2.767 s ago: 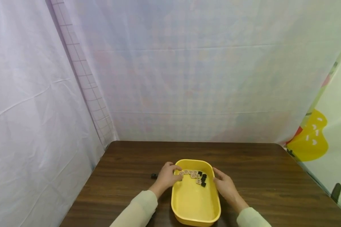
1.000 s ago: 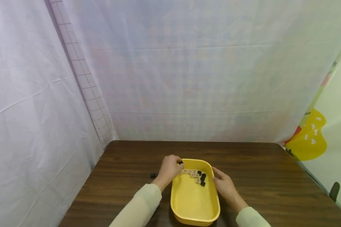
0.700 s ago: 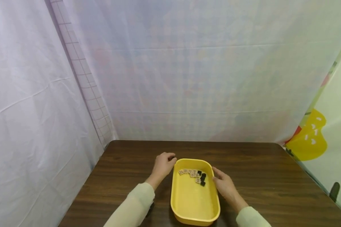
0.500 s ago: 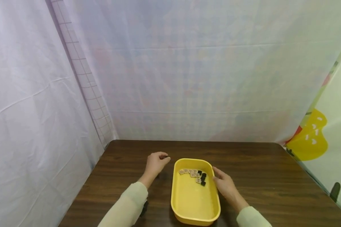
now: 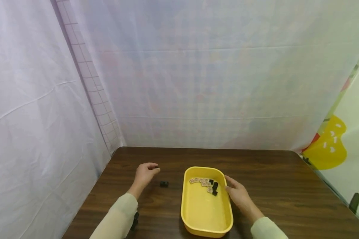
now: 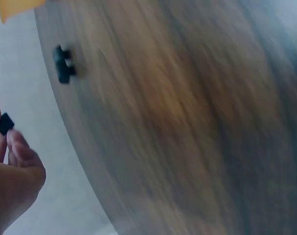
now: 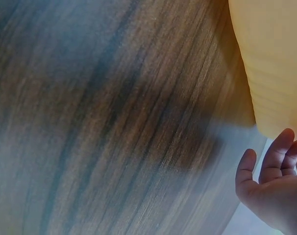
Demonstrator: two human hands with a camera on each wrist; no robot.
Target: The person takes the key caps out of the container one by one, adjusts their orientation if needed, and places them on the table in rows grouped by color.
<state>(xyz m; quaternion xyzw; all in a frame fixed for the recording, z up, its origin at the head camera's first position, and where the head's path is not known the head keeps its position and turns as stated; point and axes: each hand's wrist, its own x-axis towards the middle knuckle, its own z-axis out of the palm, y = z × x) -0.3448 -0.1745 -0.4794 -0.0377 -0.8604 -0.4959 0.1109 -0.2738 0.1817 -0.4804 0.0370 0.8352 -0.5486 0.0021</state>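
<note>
Between thumb and fingertips my left hand (image 5: 145, 174) pinches a small black tile (image 6: 6, 124), raised above the left part of the table. Close by, to the right of that hand, a pair of black tiles (image 5: 164, 184) lies on the wood, seen also in the left wrist view. My right hand (image 5: 240, 196) touches the right side of a yellow tray (image 5: 183, 212), its fingers loosely bent in the right wrist view. Inside the tray's far end lie several pale tiles with printed faces (image 5: 203, 184) and several black tiles (image 5: 215, 186).
Dark wood-grain table (image 5: 275, 186) surrounds the tray. A pale curtain (image 5: 197, 83) hangs behind the table's far edge, and a white cloth (image 5: 39, 116) hangs at the left. A black device (image 5: 135, 219) shows under the left sleeve.
My left hand lifted a black tile out of the tray and carried it left, past the black pair on the table. My right hand and the tray stay where they were.
</note>
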